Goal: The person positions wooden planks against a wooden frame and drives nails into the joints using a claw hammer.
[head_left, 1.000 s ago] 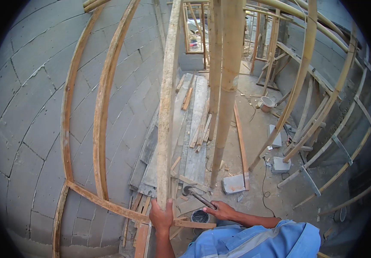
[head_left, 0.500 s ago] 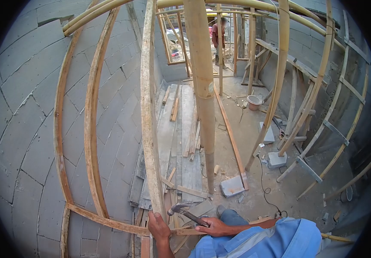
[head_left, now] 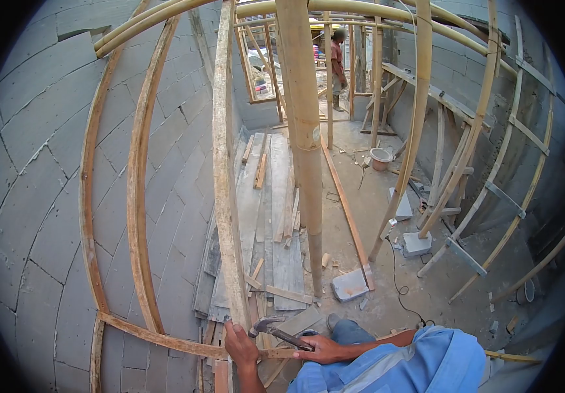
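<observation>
My left hand [head_left: 240,344] is closed around the foot of a pale wooden upright [head_left: 225,170], where it meets a horizontal wooden rail [head_left: 164,340]. Whether a nail is also between the fingers is too small to tell. My right hand [head_left: 320,349] grips the handle of a claw hammer [head_left: 285,335]. The hammer's metal head is just right of the upright's base, close to my left hand. A blue sleeve covers part of my right arm.
A grey block wall [head_left: 40,196] with wooden studs [head_left: 140,196] rises at left. Grey planks [head_left: 286,262] lie below. Bamboo poles [head_left: 305,131] stand ahead and right. Blocks [head_left: 349,286], a bucket [head_left: 381,157] and a cable [head_left: 397,281] are on the floor. Another person [head_left: 337,69] stands at the back.
The hammer's head has shifted slightly left and down, nearer the upright and my left hand. My left hand keeps its grip. The person at the back has changed stance, and the view has shifted a little.
</observation>
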`<state>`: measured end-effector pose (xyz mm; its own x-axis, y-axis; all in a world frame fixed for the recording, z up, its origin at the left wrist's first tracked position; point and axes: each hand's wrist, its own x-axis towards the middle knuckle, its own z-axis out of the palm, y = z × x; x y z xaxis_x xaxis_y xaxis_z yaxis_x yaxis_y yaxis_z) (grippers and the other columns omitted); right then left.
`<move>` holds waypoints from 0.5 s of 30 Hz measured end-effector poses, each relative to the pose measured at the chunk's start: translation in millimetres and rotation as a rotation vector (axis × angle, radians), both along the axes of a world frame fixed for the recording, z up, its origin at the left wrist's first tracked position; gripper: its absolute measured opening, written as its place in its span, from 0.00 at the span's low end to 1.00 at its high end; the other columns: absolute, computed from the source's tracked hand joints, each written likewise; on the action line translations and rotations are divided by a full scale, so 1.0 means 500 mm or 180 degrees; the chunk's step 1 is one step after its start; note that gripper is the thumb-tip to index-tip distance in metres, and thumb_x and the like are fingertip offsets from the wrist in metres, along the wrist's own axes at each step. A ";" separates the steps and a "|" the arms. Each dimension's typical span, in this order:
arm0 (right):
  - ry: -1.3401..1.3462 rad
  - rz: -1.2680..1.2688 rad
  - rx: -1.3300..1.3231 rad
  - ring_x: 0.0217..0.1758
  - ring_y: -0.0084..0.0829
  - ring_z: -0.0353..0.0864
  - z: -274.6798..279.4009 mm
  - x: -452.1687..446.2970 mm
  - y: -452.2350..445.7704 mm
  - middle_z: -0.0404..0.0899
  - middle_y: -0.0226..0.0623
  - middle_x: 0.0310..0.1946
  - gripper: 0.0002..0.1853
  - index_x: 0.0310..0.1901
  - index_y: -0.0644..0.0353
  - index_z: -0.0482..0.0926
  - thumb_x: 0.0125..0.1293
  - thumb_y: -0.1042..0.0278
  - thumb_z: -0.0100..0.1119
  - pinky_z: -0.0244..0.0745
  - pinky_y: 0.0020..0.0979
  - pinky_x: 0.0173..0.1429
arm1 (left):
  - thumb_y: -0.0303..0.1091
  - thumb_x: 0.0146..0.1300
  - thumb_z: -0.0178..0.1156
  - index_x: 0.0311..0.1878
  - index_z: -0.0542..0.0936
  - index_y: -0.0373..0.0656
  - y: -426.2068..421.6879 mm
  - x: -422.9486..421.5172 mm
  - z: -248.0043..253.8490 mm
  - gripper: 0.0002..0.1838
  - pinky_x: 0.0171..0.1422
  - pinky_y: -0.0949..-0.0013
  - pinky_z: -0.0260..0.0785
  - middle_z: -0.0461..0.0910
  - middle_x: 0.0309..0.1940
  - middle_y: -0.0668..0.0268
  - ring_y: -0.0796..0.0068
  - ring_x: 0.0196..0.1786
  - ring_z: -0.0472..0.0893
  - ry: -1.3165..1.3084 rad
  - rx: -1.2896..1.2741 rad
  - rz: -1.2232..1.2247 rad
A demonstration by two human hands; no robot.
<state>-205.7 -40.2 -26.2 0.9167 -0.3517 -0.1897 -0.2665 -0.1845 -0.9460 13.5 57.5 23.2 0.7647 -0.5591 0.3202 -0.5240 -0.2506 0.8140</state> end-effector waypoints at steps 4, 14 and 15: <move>0.0041 -0.0006 0.0097 0.35 0.28 0.73 0.028 0.001 0.001 0.73 0.35 0.27 0.30 0.42 0.61 0.78 0.72 0.34 0.58 0.69 0.35 0.40 | 0.59 0.78 0.36 0.49 0.74 0.36 -0.003 -0.004 0.015 0.32 0.42 0.41 0.65 0.80 0.32 0.41 0.33 0.38 0.79 -0.0012 0.0008 -0.0028; 0.0026 -0.0226 -0.0045 0.33 0.29 0.72 0.004 0.003 0.016 0.73 0.34 0.26 0.31 0.40 0.60 0.77 0.70 0.32 0.59 0.67 0.36 0.39 | 0.54 0.78 0.41 0.50 0.75 0.35 0.001 0.002 0.002 0.27 0.43 0.43 0.67 0.81 0.33 0.42 0.34 0.39 0.80 0.0054 0.0106 -0.0026; 0.0011 -0.0247 -0.0068 0.33 0.29 0.72 0.002 0.005 0.017 0.72 0.33 0.26 0.31 0.40 0.60 0.77 0.70 0.32 0.59 0.67 0.36 0.38 | 0.54 0.78 0.41 0.50 0.75 0.35 0.002 0.002 0.003 0.27 0.43 0.43 0.67 0.81 0.34 0.42 0.34 0.40 0.80 0.0042 0.0077 -0.0042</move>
<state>-203.4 -31.7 -25.0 0.8859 -0.4256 -0.1845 -0.2841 -0.1833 -0.9411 14.7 58.3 24.7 0.7612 -0.5768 0.2964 -0.5167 -0.2633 0.8147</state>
